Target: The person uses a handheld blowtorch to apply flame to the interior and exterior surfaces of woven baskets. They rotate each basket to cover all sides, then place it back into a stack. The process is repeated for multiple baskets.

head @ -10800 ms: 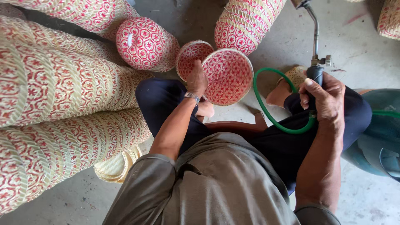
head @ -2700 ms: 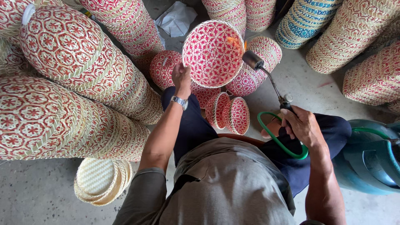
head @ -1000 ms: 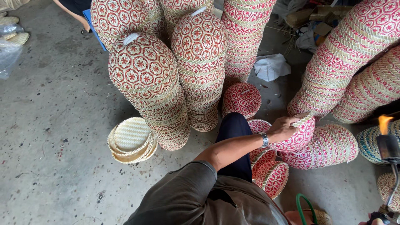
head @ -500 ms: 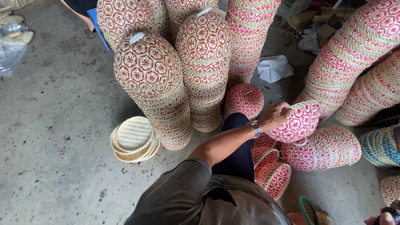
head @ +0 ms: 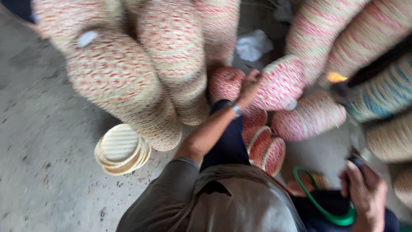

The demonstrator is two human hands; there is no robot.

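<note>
The picture is blurred by motion. My left hand (head: 250, 87), with a watch on the wrist, grips the rim of a red-and-white woven basket (head: 281, 83) held up in front of me. My right hand (head: 362, 194) at the lower right is closed on the handle of a gas torch (head: 352, 129). The torch's thin wand rises to a small orange flame (head: 336, 77), which burns just right of the basket. A green hose (head: 319, 206) loops beside the right hand.
Tall stacks of red-patterned woven baskets (head: 124, 90) fill the left and back. More stacks (head: 339, 34) lean at the right, one blue-striped (head: 382, 96). Small red baskets (head: 266, 150) stand by my leg. A pile of plain straw lids (head: 121, 149) lies on the concrete floor (head: 38, 141).
The view has swung right and blurred. My left hand still holds the basket up. The torch and its flame have come back into view beside the basket, along with my right hand.
</note>
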